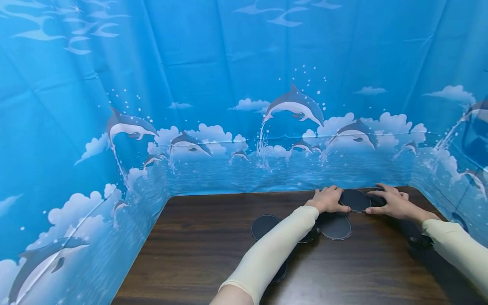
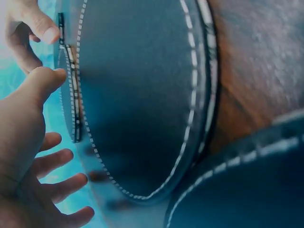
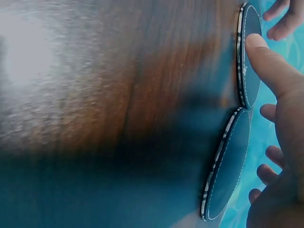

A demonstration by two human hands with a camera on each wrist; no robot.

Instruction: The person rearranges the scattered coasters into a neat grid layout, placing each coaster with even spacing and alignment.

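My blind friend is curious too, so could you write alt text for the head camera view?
A person's left hand and right hand flank a round dark disc near the far edge of a brown table; similar discs lie nearby. Behind is a blue dolphin-print backdrop.

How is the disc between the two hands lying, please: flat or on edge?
Flat: the head view shows the disc broad side up on the table.
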